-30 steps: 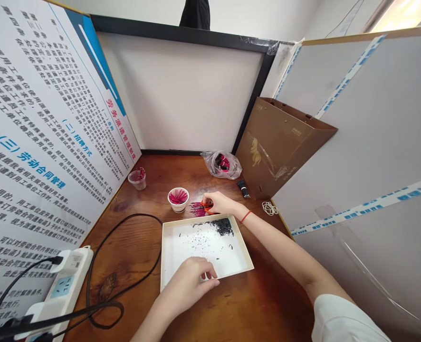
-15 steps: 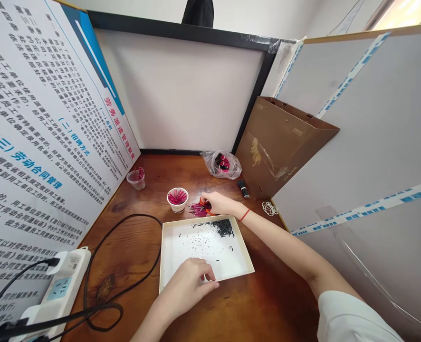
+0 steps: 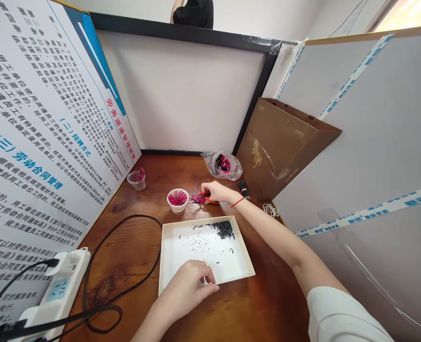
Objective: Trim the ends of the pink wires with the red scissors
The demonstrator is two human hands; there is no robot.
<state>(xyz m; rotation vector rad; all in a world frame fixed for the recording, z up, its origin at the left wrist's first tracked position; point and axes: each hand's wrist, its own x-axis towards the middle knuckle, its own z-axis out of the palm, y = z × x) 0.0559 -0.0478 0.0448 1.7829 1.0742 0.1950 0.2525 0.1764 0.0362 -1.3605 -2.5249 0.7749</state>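
My right hand [image 3: 216,191] is closed around an orange-handled hand tool [image 3: 210,202], whose jaws are hidden. It is over a small pile of thin red-and-black wires [image 3: 197,198] lying behind the tray. My left hand [image 3: 192,285] rests over the near edge of a shallow white tray [image 3: 175,275], its fingers bent and the thumb apart from them, with nothing visible between. In that tray lie a heap of short black snippets [image 3: 224,230] and scattered tiny bits. A white cup [image 3: 178,208] full of red wires stands just left of the pile.
A clear cup [image 3: 138,180] with red pieces, a plastic bag [image 3: 224,166] of wire bundles, a black wire bundle [image 3: 243,190], white cord [image 3: 271,210] and a brown paper bag [image 3: 278,147] are around. At left lie a black cable [image 3: 125,219] and a power strip [image 3: 59,289].
My right hand has shifted slightly away from me with the tool, and the wire pile looks narrower. My left hand has stayed put. Part of a person's arm now shows above the back panel.
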